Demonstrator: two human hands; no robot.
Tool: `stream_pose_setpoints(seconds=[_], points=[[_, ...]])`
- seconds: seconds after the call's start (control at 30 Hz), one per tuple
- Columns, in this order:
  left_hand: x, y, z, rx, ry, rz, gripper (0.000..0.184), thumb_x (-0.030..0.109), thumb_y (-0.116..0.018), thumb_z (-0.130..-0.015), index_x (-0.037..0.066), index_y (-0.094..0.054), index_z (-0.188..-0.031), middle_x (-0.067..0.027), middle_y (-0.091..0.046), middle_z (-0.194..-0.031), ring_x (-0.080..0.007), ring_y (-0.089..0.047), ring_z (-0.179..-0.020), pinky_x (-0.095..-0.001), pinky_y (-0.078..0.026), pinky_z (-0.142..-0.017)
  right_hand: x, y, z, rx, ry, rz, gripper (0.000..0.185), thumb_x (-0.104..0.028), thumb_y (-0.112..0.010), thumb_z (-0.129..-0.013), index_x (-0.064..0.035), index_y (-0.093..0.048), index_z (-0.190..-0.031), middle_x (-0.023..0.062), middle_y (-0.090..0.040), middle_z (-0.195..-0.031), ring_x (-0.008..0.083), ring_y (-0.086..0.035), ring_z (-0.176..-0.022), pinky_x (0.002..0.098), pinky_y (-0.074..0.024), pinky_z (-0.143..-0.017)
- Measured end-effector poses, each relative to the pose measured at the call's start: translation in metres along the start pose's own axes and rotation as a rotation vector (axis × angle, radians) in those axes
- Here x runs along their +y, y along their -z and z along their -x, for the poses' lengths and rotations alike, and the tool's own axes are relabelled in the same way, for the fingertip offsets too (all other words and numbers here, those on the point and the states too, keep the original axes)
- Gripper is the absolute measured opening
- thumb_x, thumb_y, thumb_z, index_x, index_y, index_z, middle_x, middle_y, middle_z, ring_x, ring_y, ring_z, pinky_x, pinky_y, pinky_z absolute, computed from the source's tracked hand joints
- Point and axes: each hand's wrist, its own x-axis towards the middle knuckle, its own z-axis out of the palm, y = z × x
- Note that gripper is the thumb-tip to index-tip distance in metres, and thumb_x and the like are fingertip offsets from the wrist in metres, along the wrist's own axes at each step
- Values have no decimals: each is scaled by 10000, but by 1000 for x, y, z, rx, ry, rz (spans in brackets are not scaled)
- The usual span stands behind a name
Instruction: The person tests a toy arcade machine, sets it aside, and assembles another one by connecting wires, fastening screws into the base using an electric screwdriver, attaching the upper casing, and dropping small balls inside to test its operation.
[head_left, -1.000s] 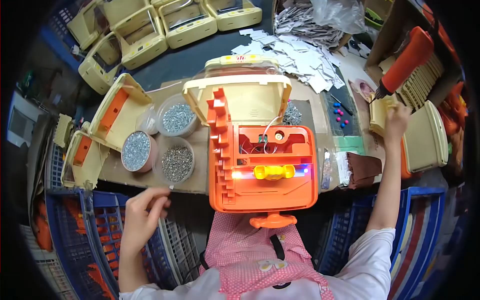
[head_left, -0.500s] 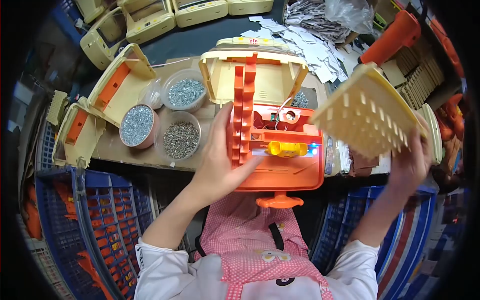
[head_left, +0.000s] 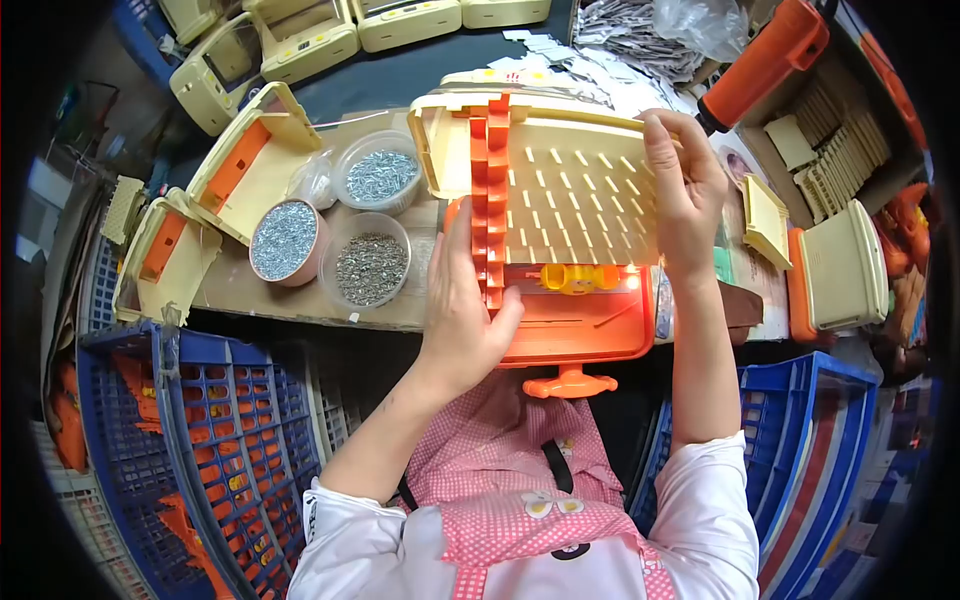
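My left hand (head_left: 462, 315) is closed around the lower part of an upright orange stepped plastic strip (head_left: 490, 200), thumb at its front. In my right hand (head_left: 688, 195) is a cream pegboard panel (head_left: 580, 190), gripped at its right edge with its rows of pegs facing me. The panel's left edge meets the strip or lies just behind it; I cannot tell which. Below them lies an orange plastic housing (head_left: 590, 335) with a handle-like knob (head_left: 570, 383) in front. A yellow part (head_left: 578, 278) and a small red light sit inside. The panel hides the housing's rear.
Three tubs of screws (head_left: 372, 270) stand at the left beside cream shells (head_left: 248, 165). An orange power screwdriver (head_left: 770, 65) hangs at upper right. A cardboard box (head_left: 840, 150) holds cream panels. Blue crates (head_left: 225, 440) flank me.
My right hand has brought the pegboard panel leftward from the right side, turning it upright against or near the orange strip. The light in the housing went from blue to red.
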Motion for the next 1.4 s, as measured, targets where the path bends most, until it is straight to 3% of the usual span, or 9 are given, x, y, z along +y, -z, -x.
stream_pose_setpoints(seconds=[0.13,0.33,0.57,0.8,0.93,1.1,1.2,1.3,1.4], points=[[-1,1,-2,17,-66,-54,775,-16,-650,-871,-57,-225,-1518,-181,-536,-1353,-248,-582,-1201,-353,-465,-1029,-2,3,7,5,-14,-34,144,-127,-605,-1010,3,-651,-1054,30,-622,-945,90,-569,-872,234,-451,-785],[8,-5,-27,49,-85,185,749,59,-706,-903,-8,-269,-1508,-179,-656,-1222,-281,-668,-1102,-392,-503,-975,10,1,4,47,58,25,122,-127,-629,-983,-18,-652,-1033,89,-579,-843,169,-582,-733,292,-458,-666],[1,-3,-24,31,-45,120,708,124,-737,-899,-20,-329,-1460,-177,-670,-1169,-292,-674,-1072,-414,-499,-963,13,7,12,-25,57,14,179,-143,-557,-1036,-24,-634,-1147,13,-586,-1027,73,-537,-932,214,-417,-844],[1,18,-14,-46,-57,-32,799,225,-742,-888,-35,-307,-1506,-215,-398,-1506,-352,-394,-1411,-431,-342,-1144,2,17,10,4,-112,-440,578,-432,-308,-1088,-78,-334,-1545,167,-574,-1311,183,-569,-1199,321,-445,-1042],[-14,67,-47,59,-65,301,772,285,-686,-922,-29,-315,-1522,-233,-392,-1517,-360,-364,-1439,-433,-281,-1187,55,39,-28,-129,-425,-378,528,-431,-400,-1066,-22,-517,-1379,149,-648,-1165,208,-632,-1078,353,-504,-943],[-47,81,-107,56,-128,-788,439,234,-607,-938,-77,-632,-1247,-235,-376,-1544,-387,-230,-1509,-571,-164,-1219,167,-9,-38,-519,-369,144,582,-499,-462,-1029,37,-658,-1144,151,-716,-1029,196,-662,-924,355,-518,-814],[-54,70,-119,19,-128,-677,350,200,-563,-950,-83,-701,-1102,-233,-376,-1551,-396,-190,-1520,-616,-120,-1210,228,-24,-65,-709,-307,-45,521,-482,-517,-1007,9,-675,-1076,146,-722,-1019,241,-693,-872,374,-547,-779],[-37,68,-127,23,-147,-585,361,214,-540,-988,-61,-679,-1177,-253,-360,-1561,-382,-233,-1512,-560,-172,-1216,128,-14,-49,-457,-428,-263,507,-487,-593,-986,-62,-629,-1261,81,-684,-1191,131,-640,-1009,305,-519,-886],[0,66,-132,77,-169,101,459,324,-491,-1062,39,-527,-1421,-253,-350,-1568,-320,-336,-1475,-425,-308,-1176,138,-7,-54,-428,-987,-1192,635,-569,-522,-990,-79,-569,-1391,129,-682,-1249,233,-715,-996,380,-585,-863]])
